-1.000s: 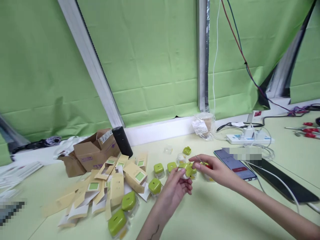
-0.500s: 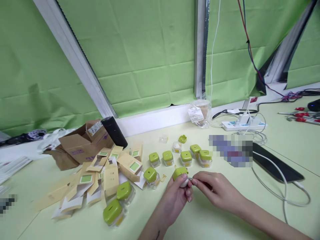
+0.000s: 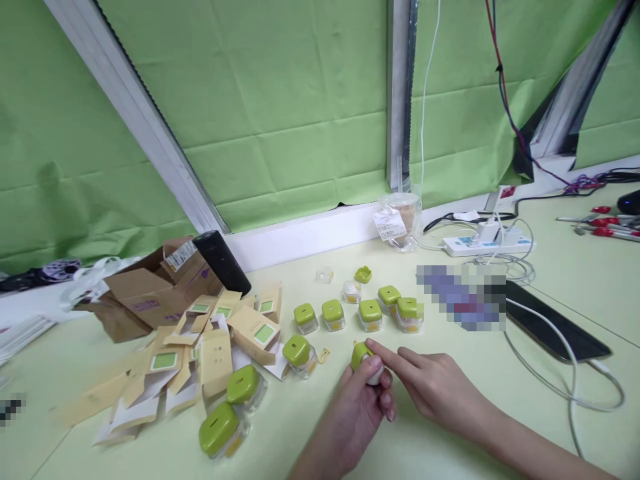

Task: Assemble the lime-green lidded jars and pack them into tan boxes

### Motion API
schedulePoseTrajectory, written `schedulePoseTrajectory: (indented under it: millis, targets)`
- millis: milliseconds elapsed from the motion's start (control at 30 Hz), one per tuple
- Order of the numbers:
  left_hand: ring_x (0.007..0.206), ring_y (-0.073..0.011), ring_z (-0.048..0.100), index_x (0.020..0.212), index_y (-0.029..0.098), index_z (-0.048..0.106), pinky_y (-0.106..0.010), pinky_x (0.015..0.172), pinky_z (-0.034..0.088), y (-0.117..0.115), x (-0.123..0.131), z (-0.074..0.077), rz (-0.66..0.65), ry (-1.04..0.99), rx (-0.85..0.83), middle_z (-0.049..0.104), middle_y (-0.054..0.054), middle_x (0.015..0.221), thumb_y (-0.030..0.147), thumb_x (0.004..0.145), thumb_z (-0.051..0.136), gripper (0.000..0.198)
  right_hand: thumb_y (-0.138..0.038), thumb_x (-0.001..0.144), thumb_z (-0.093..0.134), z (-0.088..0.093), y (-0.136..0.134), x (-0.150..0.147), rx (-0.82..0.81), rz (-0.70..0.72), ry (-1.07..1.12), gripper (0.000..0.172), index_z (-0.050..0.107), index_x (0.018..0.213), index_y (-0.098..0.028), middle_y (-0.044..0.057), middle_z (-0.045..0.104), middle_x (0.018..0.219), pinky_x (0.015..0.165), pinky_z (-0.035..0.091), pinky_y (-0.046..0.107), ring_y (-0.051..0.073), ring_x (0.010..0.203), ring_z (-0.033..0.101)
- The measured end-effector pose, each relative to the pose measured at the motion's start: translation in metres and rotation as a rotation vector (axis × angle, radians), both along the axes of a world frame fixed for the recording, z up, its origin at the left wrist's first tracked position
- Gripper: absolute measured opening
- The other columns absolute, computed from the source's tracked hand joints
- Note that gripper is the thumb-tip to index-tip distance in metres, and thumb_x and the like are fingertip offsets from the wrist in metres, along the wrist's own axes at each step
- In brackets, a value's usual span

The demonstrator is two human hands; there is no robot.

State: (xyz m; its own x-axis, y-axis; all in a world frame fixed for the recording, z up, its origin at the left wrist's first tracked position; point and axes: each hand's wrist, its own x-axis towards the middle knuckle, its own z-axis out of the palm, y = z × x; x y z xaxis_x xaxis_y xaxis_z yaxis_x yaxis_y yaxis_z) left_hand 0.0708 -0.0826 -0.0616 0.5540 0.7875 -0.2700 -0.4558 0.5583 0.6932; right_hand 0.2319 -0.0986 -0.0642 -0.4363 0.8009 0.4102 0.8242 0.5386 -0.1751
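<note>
My left hand (image 3: 353,407) is closed around a small rounded piece with a green cap (image 3: 360,353) and a white lower part (image 3: 376,376). Its thumb lies across the front of the piece. From the right, my right hand (image 3: 435,383) reaches in, index fingertip on the green cap and the other fingers curled. Its thumb is mostly hidden. Small clear boxes with green lids stand about: one tilted box (image 3: 300,353) left of my hands, beside a small yellow clip-like piece (image 3: 324,356), and a capped box (image 3: 371,313) just behind.
Opened cardboard packets (image 3: 215,360) lie piled at left, before a brown carton (image 3: 150,287) and a black cylinder (image 3: 223,263). Farther back are a loose green lid (image 3: 363,274) and an uncapped clear box (image 3: 351,291). A phone (image 3: 555,320) with a white cable lies right, near a power strip (image 3: 490,246).
My right hand has shifted from pinching a thin piece at the white part's side to touching the green cap. My left hand has turned the piece slightly. The view has moved a little.
</note>
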Motion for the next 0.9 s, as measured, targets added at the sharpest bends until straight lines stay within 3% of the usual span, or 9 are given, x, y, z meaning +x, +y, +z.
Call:
schedulePoseTrajectory:
  millis: [167,367,467,533,700,900]
  targets:
    - [0.051,-0.0077,0.044,0.070,0.016,0.048,-0.022,0.050,0.036,-0.003,0.004,0.002,-0.024,-0.014,-0.024,0.048,0.003,0.062,0.028,0.072,0.062,0.018,-0.003,0.074,0.036,-0.006,0.005,0.006,0.100,0.020,-0.083,0.069,0.033,0.141,-0.021,0.002,0.063,0.071,0.045,0.040,0.023,0.015,0.050,0.059]
    - [0.063,-0.0102,0.050,0.079,0.015,0.053,-0.026,0.061,0.040,0.001,0.000,0.002,0.114,-0.002,0.073,0.051,0.000,0.077,0.029,0.077,0.060,0.015,-0.007,0.083,0.031,0.006,0.000,0.001,0.027,0.136,-0.019,0.071,0.000,0.147,-0.020,0.004,0.065,0.081,0.049,0.045,0.025,0.016,0.059,0.063]
    - [0.066,-0.0117,0.052,0.091,0.016,0.053,-0.028,0.064,0.041,0.001,-0.001,0.003,0.143,-0.001,0.135,0.054,-0.001,0.080,0.025,0.081,0.055,0.014,-0.008,0.085,0.028,0.011,-0.002,-0.004,0.005,0.156,0.029,0.071,-0.007,0.146,-0.020,0.003,0.065,0.081,0.050,0.047,0.026,0.016,0.060,0.063]
    - [0.066,-0.0127,0.053,0.095,0.017,0.051,-0.028,0.064,0.041,0.000,-0.001,0.005,0.147,-0.019,0.152,0.055,0.000,0.079,0.022,0.081,0.052,0.015,-0.008,0.085,0.028,0.011,-0.003,-0.006,0.038,0.136,0.028,0.071,-0.007,0.146,-0.019,0.002,0.065,0.077,0.047,0.046,0.025,0.016,0.057,0.062]
    - [0.065,-0.0109,0.049,0.083,0.018,0.049,-0.026,0.064,0.038,0.000,0.001,0.008,0.152,-0.080,0.061,0.051,0.002,0.074,0.014,0.072,0.050,0.012,-0.006,0.086,0.029,0.003,-0.005,-0.011,0.185,0.085,-0.038,0.065,0.005,0.146,-0.013,0.002,0.064,0.072,0.043,0.044,0.024,0.015,0.051,0.060]
    - [0.063,-0.0116,0.045,0.106,0.016,0.051,-0.025,0.059,0.034,-0.003,0.000,0.014,0.157,-0.048,-0.101,0.051,-0.001,0.074,0.017,0.066,0.047,0.040,-0.008,0.089,0.030,-0.008,-0.005,-0.013,0.350,0.062,-0.094,0.055,0.021,0.143,-0.008,0.003,0.062,0.070,0.042,0.047,0.025,0.015,0.051,0.059]
